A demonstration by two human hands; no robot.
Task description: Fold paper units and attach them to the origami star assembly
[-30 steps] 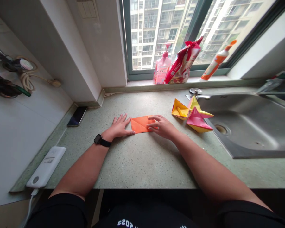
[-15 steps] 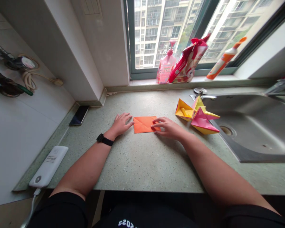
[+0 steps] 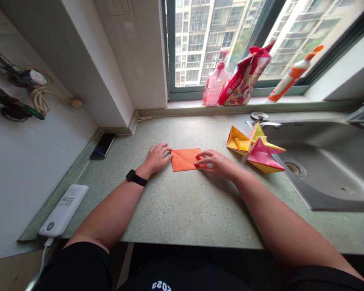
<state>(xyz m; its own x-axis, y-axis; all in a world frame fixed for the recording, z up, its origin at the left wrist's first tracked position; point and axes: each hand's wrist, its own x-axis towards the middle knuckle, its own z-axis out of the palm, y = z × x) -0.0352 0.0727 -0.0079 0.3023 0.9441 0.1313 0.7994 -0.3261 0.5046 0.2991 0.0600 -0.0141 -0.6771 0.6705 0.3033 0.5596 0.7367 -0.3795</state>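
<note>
A creased orange sheet of folded paper (image 3: 185, 160) lies flat on the speckled grey-green counter (image 3: 182, 210). At its left edge rests my left hand (image 3: 158, 157), fingers stretched out, thumb tip at the paper's edge. My right hand (image 3: 216, 163) reaches over the paper's right end, its fingertips on the surface and its fingers apart. Off to the right of that hand stands a folded paper shape (image 3: 263, 155) in yellow, orange and pink, with pointed parts.
A steel sink (image 3: 327, 161) is set into the counter at right. At left lie a phone (image 3: 102, 146) and a white power bank (image 3: 63, 211) with a cable. A pink pump bottle (image 3: 214, 85), a red bag (image 3: 245, 81) and an orange-white bottle (image 3: 291, 79) line the windowsill.
The view has shifted slightly, so everything sits a little differently in the frame. Both hands keep nearly the same place at the orange paper.
</note>
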